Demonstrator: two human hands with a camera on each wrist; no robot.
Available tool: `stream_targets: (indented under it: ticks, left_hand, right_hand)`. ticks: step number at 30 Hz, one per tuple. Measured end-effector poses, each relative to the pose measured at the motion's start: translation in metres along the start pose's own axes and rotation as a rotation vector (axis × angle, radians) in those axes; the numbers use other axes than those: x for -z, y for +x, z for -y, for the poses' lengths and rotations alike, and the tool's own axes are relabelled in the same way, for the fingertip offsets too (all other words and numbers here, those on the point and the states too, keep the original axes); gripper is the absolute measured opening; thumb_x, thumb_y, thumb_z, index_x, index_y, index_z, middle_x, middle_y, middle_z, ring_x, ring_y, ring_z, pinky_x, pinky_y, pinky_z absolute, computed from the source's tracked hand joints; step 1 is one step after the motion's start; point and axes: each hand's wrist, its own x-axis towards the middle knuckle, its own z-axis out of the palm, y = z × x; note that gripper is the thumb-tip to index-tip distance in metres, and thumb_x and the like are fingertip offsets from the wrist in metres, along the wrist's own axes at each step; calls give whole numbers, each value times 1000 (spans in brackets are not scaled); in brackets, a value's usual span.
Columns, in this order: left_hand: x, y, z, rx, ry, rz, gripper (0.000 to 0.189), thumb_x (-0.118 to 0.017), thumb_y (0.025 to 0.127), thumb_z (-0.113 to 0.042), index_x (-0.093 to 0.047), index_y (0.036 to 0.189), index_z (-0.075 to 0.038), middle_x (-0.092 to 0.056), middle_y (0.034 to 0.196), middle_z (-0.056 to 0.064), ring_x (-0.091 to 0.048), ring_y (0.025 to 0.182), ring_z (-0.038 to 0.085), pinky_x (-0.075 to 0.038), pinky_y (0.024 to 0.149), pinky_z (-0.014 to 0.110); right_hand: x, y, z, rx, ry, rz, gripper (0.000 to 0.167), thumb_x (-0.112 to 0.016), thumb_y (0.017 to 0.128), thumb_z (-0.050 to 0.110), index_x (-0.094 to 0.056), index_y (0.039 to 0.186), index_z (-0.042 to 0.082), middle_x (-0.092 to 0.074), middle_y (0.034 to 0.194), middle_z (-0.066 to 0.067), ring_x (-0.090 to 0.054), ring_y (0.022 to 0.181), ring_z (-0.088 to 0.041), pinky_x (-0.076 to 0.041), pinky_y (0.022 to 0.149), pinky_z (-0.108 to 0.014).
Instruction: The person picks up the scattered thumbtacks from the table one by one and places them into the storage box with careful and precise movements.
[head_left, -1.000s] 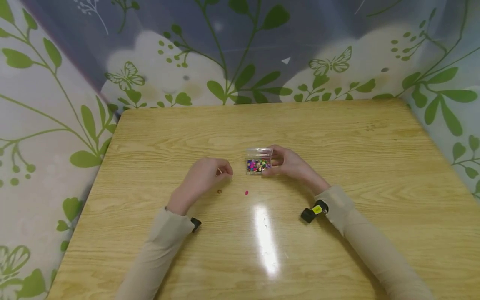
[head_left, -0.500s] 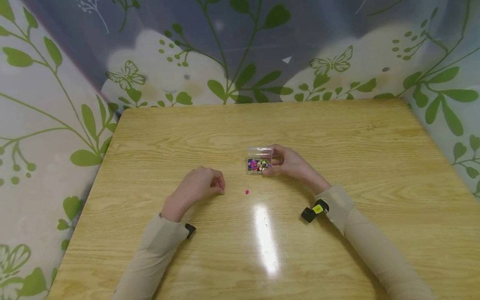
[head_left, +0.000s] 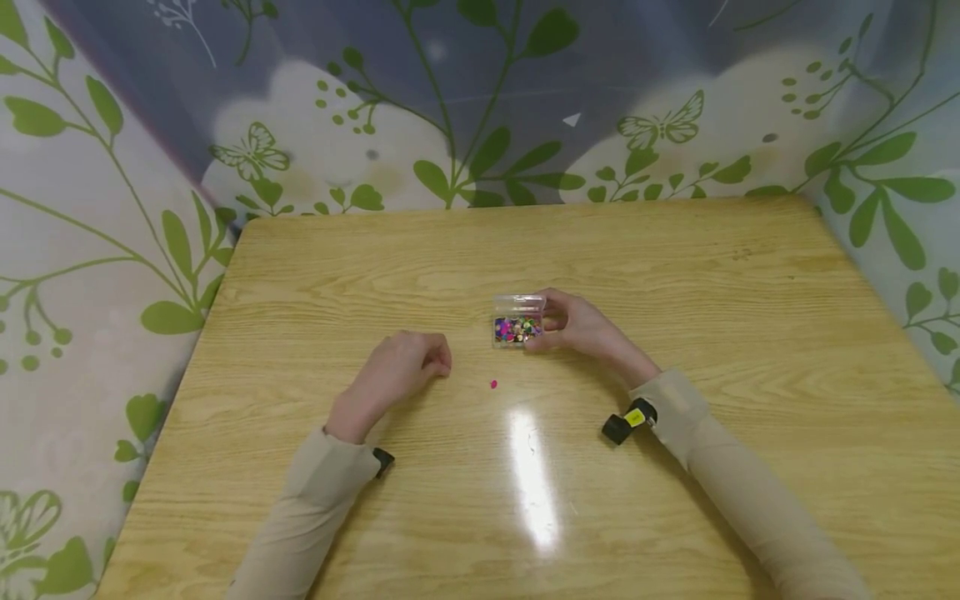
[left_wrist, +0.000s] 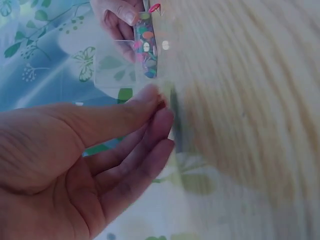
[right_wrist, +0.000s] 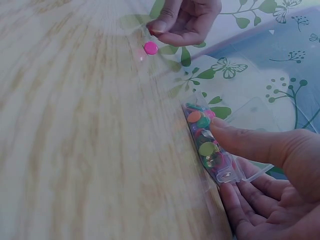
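Over the table, left of the box, my left hand [head_left: 393, 373] pinches a small reddish-brown sequin [left_wrist: 161, 101] between thumb and forefinger. The fingertips cover most of it. My right hand [head_left: 587, 328] grips the right end of a small clear plastic box [head_left: 519, 303], thumb at the front and fingers behind. The lid [right_wrist: 255, 120] is hinged up and back. Many-coloured round sequins [right_wrist: 206, 148] fill the box. A single bright pink sequin [head_left: 493, 384] lies on the table in front of the box, between the two hands.
The wood-grain table [head_left: 675, 275] is glossy, with a bright light reflection towards the front. A wall [head_left: 315, 108] printed with leaves and butterflies stands along its back edge. Black cameras are strapped at both wrists, the right one [head_left: 618, 429] resting low near the table.
My left hand has moved left and towards me, then risen slightly, and the small brown ring-like sequin has gone from the table into its pinch. The right hand and box have stayed put.
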Motion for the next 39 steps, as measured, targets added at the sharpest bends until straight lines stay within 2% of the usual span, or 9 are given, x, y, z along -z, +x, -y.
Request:
stream_targets:
  ticks: [3, 6, 11, 17, 21, 26, 29, 39]
  left_hand:
    - [-2, 2, -1, -24, -17, -56, 7, -73, 93, -12, -71, 86, -12, -71, 84, 1, -64, 77, 15, -56, 73, 36]
    - [-3, 6, -2, -35, -39, -82, 6, -71, 94, -10, -72, 89, -10, -71, 88, 2, -65, 79, 17, -56, 74, 36]
    - [-3, 16, -11, -39, -52, -73, 4, -71, 95, -10, -73, 92, -9, -72, 91, 3, -65, 82, 17, -56, 76, 34]
    - [-5, 35, -29, -62, -54, -71, 3, -71, 95, -10, -73, 95, -7, -73, 93, 4, -68, 86, 19, -57, 80, 34]
    - [-11, 48, -40, -74, -71, -99, 3, -71, 95, -9, -73, 96, -7, -74, 93, 5, -70, 85, 17, -57, 78, 31]
    - [-18, 60, -53, -61, -128, -151, 2, -72, 93, -6, -72, 95, -8, -75, 91, 4, -67, 77, 14, -56, 67, 25]
    - [-20, 65, -57, -69, -143, -185, 4, -74, 92, -7, -72, 96, -8, -75, 92, 5, -67, 75, 14, -54, 63, 24]
    - [-22, 73, -63, -52, -204, -255, 7, -72, 93, -5, -72, 100, -8, -76, 99, 7, -71, 77, 16, -57, 64, 22]
  right_hand:
    - [0, 0, 0, -1, 6, 1, 70, -86, 79, 12, -52, 140, 8, -58, 138, -20, -59, 124, -40, -47, 107, -53]
    - [0, 0, 0, -2, 9, -1, 70, -86, 79, 11, -51, 141, 8, -58, 138, -20, -60, 123, -40, -47, 107, -53]
    - [1, 0, 1, -13, 4, -13, 69, -86, 79, 11, -52, 140, 9, -58, 138, -20, -59, 124, -40, -47, 108, -52]
    - [1, 0, 0, -17, -1, -18, 68, -86, 80, 12, -53, 139, 9, -58, 138, -19, -59, 124, -40, -47, 107, -51]
    - [0, 0, 0, -16, 16, -13, 69, -86, 80, 11, -53, 140, 8, -58, 138, -19, -59, 124, -39, -48, 106, -51]
    - [-2, 0, 0, -3, 32, 5, 67, -84, 81, 9, -52, 140, 7, -58, 138, -20, -60, 123, -39, -49, 106, -51]
    - [-3, 0, 1, 1, 42, 6, 66, -84, 81, 8, -53, 139, 7, -59, 136, -19, -61, 121, -38, -49, 105, -50]
    - [-1, 1, -1, 1, -10, -13, 68, -85, 81, 13, -53, 141, 10, -59, 137, -18, -59, 123, -38, -47, 106, -52]
